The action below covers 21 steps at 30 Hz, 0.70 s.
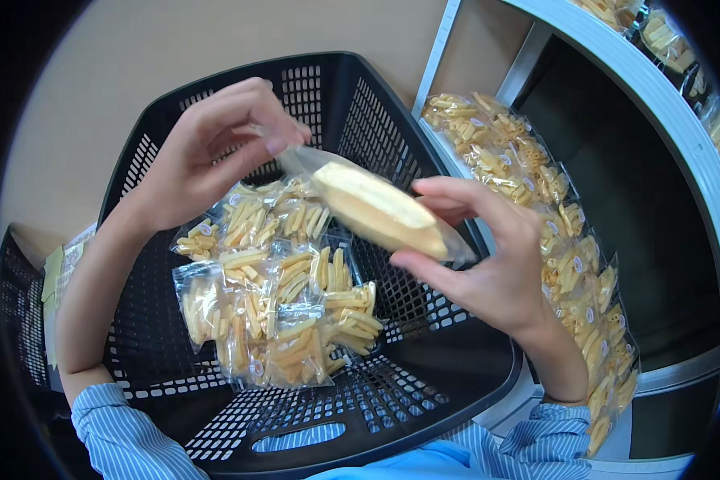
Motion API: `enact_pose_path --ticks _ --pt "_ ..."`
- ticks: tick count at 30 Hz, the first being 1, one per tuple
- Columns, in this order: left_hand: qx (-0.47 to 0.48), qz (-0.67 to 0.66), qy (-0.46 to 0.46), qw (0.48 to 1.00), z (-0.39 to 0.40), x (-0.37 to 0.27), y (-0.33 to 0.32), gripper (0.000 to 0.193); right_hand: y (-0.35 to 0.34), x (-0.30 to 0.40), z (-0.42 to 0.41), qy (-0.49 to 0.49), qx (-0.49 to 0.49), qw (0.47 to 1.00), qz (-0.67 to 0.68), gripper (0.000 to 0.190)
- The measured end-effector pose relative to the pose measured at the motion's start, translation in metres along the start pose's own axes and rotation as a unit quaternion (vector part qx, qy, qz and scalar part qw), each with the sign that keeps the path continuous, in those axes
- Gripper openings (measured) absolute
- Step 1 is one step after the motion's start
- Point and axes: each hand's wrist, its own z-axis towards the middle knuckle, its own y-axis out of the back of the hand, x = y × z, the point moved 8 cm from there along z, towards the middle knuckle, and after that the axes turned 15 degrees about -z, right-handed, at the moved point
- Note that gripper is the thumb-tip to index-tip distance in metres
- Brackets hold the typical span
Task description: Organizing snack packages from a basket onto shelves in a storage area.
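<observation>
My left hand [234,144] pinches one end of a clear plastic bag of pale yellow stick-shaped snacks [378,210]. At the bag's other end is my right hand [480,252], its thumb below and fingers above. The bag is tilted, its left end higher in the picture, over a black perforated plastic basket [468,354]. Inside the basket lies a pile of similar clear bags of snack sticks [276,288], some with small round stickers. Both sleeves are blue striped cloth.
To the right, a white-edged shelf [684,108] holds a long row of similar snack bags [540,210]. More bags [666,42] show at the upper right. At the far left stand another dark perforated basket [21,306] and printed papers [66,270]. A beige surface lies behind the basket.
</observation>
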Motion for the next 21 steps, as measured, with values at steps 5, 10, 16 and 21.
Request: enact_pose_path --ticks 5,10,16,21 --pt "0.029 0.192 -0.158 0.968 -0.005 -0.033 -0.008 0.012 0.034 0.046 -0.028 0.228 -0.193 0.914 -0.274 0.03" --pt "0.019 0.238 -0.144 0.96 -0.009 -0.027 -0.021 0.036 0.055 0.044 -0.057 0.26 -0.218 0.889 -0.306 0.025" --pt "0.241 0.262 0.334 0.873 -0.069 0.109 -0.017 0.071 0.145 -0.051 -0.095 0.066 -0.269 0.806 -0.523 0.033" --pt "0.45 0.256 0.482 0.706 -0.174 0.196 -0.004 0.087 0.225 -0.15 -0.142 -0.14 -0.248 0.78 -0.557 0.035"
